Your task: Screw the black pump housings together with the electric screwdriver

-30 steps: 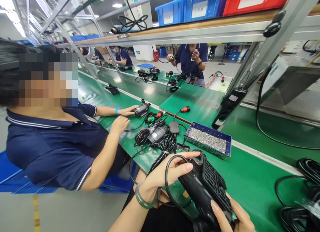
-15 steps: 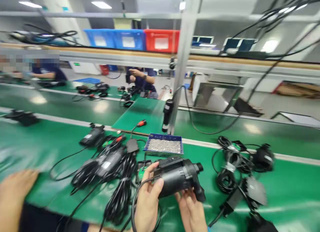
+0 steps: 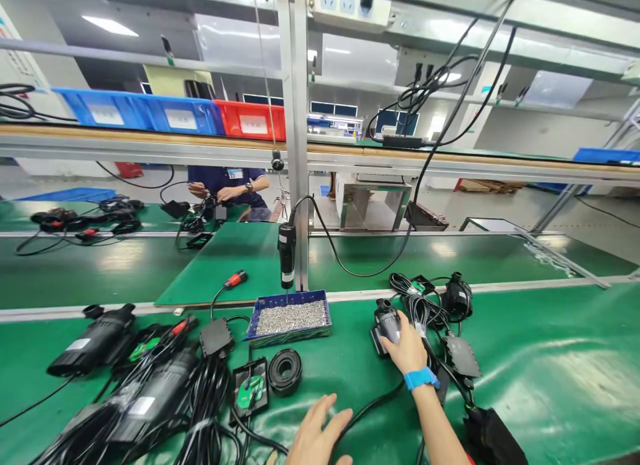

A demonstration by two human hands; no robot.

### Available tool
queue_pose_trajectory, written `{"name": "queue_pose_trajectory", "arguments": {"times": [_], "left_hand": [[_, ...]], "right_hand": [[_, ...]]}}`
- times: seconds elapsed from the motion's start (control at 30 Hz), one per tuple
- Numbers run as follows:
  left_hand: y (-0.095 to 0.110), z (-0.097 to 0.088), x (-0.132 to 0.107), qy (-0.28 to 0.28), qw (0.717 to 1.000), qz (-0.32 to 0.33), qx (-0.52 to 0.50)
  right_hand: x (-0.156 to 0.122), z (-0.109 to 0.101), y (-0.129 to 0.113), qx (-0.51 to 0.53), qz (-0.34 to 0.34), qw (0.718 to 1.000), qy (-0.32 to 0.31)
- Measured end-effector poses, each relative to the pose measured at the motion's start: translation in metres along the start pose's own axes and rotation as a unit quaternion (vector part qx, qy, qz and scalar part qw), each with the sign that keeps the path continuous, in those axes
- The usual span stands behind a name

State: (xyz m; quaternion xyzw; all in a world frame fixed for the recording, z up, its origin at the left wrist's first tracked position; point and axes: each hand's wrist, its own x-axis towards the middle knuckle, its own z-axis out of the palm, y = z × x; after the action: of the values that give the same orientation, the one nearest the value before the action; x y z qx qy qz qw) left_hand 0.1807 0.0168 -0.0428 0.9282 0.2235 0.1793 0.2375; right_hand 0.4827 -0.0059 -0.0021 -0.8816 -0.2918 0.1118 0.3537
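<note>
My right hand (image 3: 407, 348), with a blue wristband, is stretched forward and closed over a black pump body (image 3: 387, 321) that lies on the green belt (image 3: 550, 358). My left hand (image 3: 317, 438) is low at the bottom edge, fingers spread and holding nothing, just above the belt near a black cable. A black ring (image 3: 285, 370) and a small black plate with a green circuit board (image 3: 250, 391) lie just left of it. Behind them sits a blue tray of small screws (image 3: 290, 317).
An electric screwdriver (image 3: 287, 251) hangs by the upright post above the tray. Several black pumps (image 3: 95, 341) with coiled cables crowd the left; another pump (image 3: 457, 295) and cable bundles lie on the right. A person (image 3: 227, 185) works across the line under blue and red bins (image 3: 165, 115).
The view swung right, away from the neighbouring person. The pump held in both hands now rests on the belt under my right hand. My left hand has let go and dropped low.
</note>
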Motion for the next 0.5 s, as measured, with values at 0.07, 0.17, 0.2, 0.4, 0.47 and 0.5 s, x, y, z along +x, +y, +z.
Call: {"name": "queue_pose_trajectory", "arguments": {"times": [0.07, 0.17, 0.2, 0.4, 0.47, 0.5], "left_hand": [[0.002, -0.007, -0.003, 0.021, 0.999, 0.015, 0.023], [0.001, -0.025, -0.014, 0.046, 0.997, 0.019, 0.053], [-0.002, -0.032, -0.019, 0.047, 0.997, 0.026, 0.057], [-0.022, -0.07, -0.049, 0.121, 0.991, -0.013, 0.054], [-0.023, -0.077, -0.05, 0.134, 0.989, -0.026, 0.058], [-0.023, -0.08, -0.048, 0.132, 0.989, -0.028, 0.061]], "right_hand": [[0.006, -0.006, 0.011, -0.083, -0.028, 0.996, 0.002], [0.017, -0.025, 0.031, -0.18, -0.052, 0.982, 0.011], [0.022, -0.033, 0.039, -0.206, -0.056, 0.977, 0.014], [0.068, -0.077, 0.083, -0.307, -0.048, 0.948, 0.063], [0.079, -0.083, 0.091, -0.317, -0.054, 0.945, 0.053], [0.082, -0.084, 0.094, -0.317, -0.061, 0.945, 0.041]]}}
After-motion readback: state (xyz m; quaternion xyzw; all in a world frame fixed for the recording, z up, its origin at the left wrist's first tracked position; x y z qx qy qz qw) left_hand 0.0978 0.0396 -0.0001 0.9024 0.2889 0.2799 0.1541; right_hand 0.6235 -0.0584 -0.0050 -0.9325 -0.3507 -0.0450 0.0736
